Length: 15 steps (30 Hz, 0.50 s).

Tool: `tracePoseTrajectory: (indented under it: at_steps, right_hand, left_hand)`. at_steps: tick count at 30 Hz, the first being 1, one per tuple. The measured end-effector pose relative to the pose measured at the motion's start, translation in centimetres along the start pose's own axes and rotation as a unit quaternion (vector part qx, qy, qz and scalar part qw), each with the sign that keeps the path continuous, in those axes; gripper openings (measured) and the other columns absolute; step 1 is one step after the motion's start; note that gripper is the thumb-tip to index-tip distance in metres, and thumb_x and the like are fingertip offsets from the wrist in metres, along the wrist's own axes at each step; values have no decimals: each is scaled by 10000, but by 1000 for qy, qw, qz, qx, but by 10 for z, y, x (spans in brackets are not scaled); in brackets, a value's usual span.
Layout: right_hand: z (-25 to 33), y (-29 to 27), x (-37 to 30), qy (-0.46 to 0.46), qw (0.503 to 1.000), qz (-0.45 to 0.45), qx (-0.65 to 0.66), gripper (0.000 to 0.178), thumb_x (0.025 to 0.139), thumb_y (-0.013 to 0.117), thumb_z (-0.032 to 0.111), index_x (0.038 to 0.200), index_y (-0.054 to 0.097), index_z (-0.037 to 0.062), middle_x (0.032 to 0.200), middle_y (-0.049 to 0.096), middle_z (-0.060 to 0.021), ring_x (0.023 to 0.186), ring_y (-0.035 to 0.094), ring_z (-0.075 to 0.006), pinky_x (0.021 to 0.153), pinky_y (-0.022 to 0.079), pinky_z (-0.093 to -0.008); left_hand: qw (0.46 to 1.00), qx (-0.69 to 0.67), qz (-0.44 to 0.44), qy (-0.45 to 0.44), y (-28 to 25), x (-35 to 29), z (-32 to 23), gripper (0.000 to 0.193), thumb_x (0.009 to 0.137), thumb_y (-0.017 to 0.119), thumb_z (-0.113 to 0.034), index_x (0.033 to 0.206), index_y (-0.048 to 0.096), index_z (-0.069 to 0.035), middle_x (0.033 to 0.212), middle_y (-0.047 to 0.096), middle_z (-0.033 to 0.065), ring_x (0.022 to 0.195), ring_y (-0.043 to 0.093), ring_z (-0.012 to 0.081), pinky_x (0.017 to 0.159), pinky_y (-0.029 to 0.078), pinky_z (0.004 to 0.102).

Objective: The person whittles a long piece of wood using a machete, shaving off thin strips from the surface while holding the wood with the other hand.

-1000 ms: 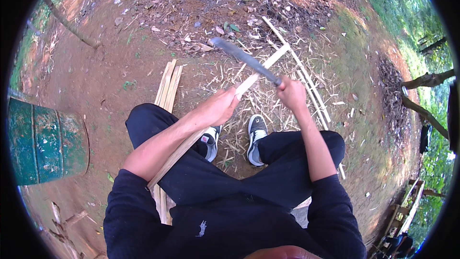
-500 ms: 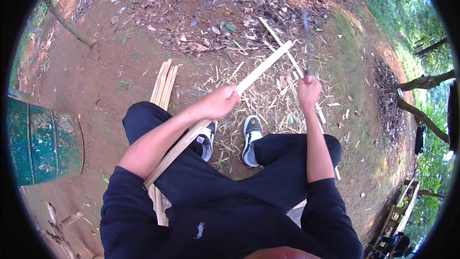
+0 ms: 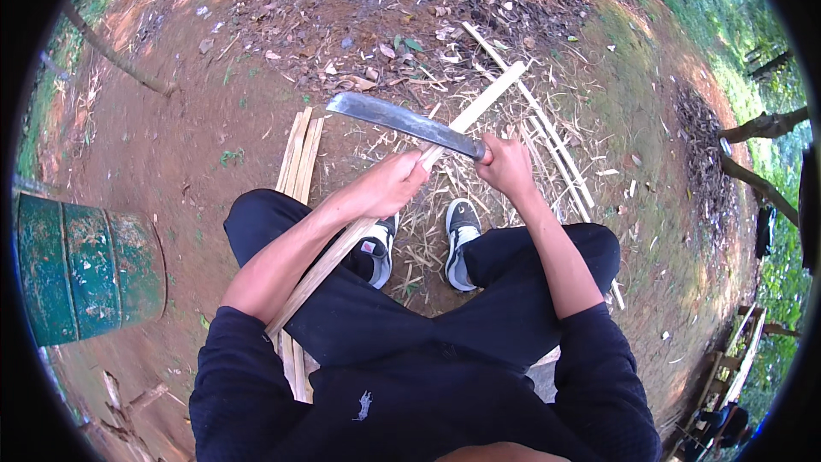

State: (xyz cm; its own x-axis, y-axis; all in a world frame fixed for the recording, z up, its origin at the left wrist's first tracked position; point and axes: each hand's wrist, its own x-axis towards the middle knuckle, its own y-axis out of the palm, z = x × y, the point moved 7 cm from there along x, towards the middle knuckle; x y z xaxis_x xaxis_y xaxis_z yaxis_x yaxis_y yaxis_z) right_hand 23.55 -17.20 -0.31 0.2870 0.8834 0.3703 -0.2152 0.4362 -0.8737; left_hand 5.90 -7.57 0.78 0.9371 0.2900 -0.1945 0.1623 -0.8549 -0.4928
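My left hand (image 3: pixel 395 182) is closed around the middle of a long pale strip of split bamboo or wood (image 3: pixel 490 94). The strip slants from under my left forearm, over my left thigh, to its far end up and to the right. In my right hand (image 3: pixel 506 164) is the handle of a machete (image 3: pixel 402 120), its broad, slightly curved blade pointing left. The blade crosses over the strip just beyond my left hand; whether it touches the strip I cannot tell.
Several similar strips (image 3: pixel 301 154) lie beside my left knee. Thin strips (image 3: pixel 547 120) and scattered shavings (image 3: pixel 428 248) cover the dirt around my shoes (image 3: pixel 462 239). A green metal drum (image 3: pixel 94 265) is at the left, and branches (image 3: pixel 761 126) stand at the right.
My right hand has swung the machete from pointing away, right of the strip, leftward across it. My left hand keeps its hold on the strip.
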Motion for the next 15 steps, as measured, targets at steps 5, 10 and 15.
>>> tracePoseTrajectory:
  at_steps: [5, 10, 15]
  right_hand:
    - [-79, 18, -7, 123, 991, 15, -50, 143, 890, 557, 120, 829, 666, 49, 558, 616, -89, 452, 609, -189, 409, 510, -332]
    - [-153, -19, -10, 294, 949, 32, -111, 292, 914, 563, 262, 890, 681, -4, 713, 669, -240, 715, 682, -428, 685, 547, -534]
    - [-95, -16, -7, 227, 972, 14, -56, 245, 891, 580, 248, 836, 671, 27, 659, 655, -222, 623, 671, -403, 631, 547, -524]
  left_hand:
    - [1000, 0, -2, 11, 0, 6, 4, 295, 1046, 396, -243, 937, 521, 0, 680, 532, 75, 599, 542, 192, 564, 434, 387]
    - [991, -66, 56, -98, 14, 15, 4, 285, 1060, 399, -278, 956, 509, -37, 684, 506, 1, 466, 465, 100, 402, 407, 287]
    - [975, -166, 59, -134, 13, 16, 29, 263, 1057, 356, -234, 1028, 495, -13, 642, 445, -15, 372, 399, 90, 309, 345, 286]
